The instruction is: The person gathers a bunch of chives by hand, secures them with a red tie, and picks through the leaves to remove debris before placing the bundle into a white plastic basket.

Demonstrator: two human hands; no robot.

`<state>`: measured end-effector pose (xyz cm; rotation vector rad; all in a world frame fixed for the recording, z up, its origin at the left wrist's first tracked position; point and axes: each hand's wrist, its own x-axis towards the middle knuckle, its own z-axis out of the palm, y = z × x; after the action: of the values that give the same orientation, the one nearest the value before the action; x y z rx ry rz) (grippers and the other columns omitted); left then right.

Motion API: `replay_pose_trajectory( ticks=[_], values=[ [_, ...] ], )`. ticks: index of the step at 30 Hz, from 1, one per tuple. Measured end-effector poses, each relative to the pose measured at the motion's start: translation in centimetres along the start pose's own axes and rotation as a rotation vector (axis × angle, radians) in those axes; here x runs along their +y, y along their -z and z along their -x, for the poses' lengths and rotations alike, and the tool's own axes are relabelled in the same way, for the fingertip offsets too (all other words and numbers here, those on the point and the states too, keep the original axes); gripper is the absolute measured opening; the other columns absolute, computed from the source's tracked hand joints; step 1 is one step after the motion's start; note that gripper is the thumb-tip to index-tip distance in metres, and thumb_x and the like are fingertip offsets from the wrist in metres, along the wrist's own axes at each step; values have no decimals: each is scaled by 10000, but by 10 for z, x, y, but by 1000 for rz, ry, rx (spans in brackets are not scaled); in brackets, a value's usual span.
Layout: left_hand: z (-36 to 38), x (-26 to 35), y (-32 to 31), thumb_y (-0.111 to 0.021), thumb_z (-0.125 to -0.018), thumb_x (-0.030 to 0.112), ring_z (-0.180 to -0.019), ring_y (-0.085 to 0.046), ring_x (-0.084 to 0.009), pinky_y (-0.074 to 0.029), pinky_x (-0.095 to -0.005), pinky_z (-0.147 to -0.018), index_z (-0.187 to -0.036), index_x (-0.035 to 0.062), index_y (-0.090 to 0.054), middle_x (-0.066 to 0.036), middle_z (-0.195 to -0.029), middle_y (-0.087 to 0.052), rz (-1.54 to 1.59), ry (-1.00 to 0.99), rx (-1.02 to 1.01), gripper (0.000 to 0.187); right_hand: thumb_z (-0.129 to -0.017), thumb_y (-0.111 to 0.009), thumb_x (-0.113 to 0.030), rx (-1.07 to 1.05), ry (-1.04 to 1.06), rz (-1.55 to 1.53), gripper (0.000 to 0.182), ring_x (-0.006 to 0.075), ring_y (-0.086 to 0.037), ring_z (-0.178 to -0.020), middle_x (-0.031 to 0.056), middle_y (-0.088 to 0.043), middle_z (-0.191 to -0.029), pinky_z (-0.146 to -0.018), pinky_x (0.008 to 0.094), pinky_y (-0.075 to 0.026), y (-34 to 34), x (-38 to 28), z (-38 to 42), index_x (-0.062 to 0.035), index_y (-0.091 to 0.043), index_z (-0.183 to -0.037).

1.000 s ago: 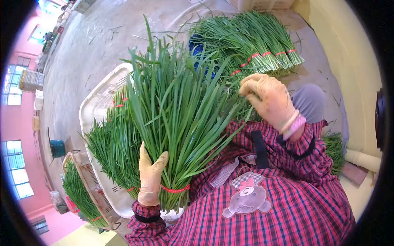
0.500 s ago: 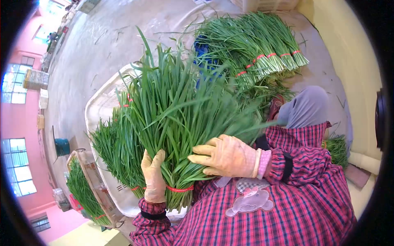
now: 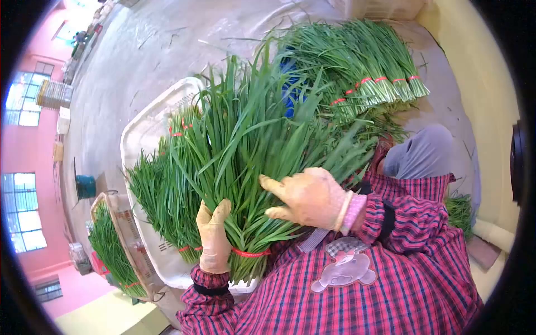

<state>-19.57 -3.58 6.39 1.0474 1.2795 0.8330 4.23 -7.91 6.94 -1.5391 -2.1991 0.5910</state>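
A large bunch of garlic chives stands leaning in front of me, its stems tied by a red band. My left hand, in a pale rubber glove, grips the bunch's left side just above the band; some of its fingers are hidden behind the leaves. On the other side, my gloved right hand rests against the leaves with its fingers spread apart. More banded chives lie in a white plastic crate beyond my left hand.
Several tied bunches lie piled at the upper right, near my bent knee. A second crate with chives stands at the lower left. A dark green bucket is behind it, and a pale wall runs along the right.
My right hand has shifted slightly up and its fingers have spread wider. Leaves at the right of the bunch have moved. My left hand keeps its hold.
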Motion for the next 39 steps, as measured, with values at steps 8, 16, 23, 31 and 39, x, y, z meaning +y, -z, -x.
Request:
replay_pose_trajectory(
  ticks=[8,16,23,31,39],
  values=[
    [2,7,-9,-597,-957,19,-1051,-603,-124,-489,-272,-948,-1360,-5,-494,-59,-1227,-620,15,47,-52,416,-841,-656,-383,163,84,208,409,233,-613,-742,39,-582,-766,-624,351,-466,11,-2,2,-187,-635,-1199],
    [2,6,-12,-590,-966,26,-1059,-591,-120,-484,-280,-951,-1352,5,-503,-45,-1221,-617,41,20,-77,396,-811,-716,-399,91,199,-3,271,242,-587,-784,30,-570,-813,-667,386,-454,5,-30,-22,-178,-698,-967],
    [3,8,-14,-621,-956,43,-1042,-582,-118,-471,-278,-952,-1347,12,-509,-36,-1198,-623,64,13,-78,408,-796,-736,-250,119,88,-417,131,263,-637,-751,48,-611,-793,-659,387,-509,-17,-17,-19,-143,-705,-865],
    [1,3,-10,-633,-956,59,-1060,-587,-121,-465,-278,-966,-1353,9,-512,-48,-1219,-624,119,-2,-98,418,-917,-710,-201,368,-335,-654,188,125,-600,-744,37,-660,-793,-684,298,-490,41,37,8,-18,-705,-874],
    [-1,6,-16,-637,-954,58,-1067,-592,-122,-465,-279,-970,-1358,6,-507,-49,-1222,-627,98,13,-111,428,-914,-704,-232,82,-3,-711,186,234,-678,-890,96,-697,-899,-784,337,-542,53,12,29,-78,-755,-1004]
  ],
)
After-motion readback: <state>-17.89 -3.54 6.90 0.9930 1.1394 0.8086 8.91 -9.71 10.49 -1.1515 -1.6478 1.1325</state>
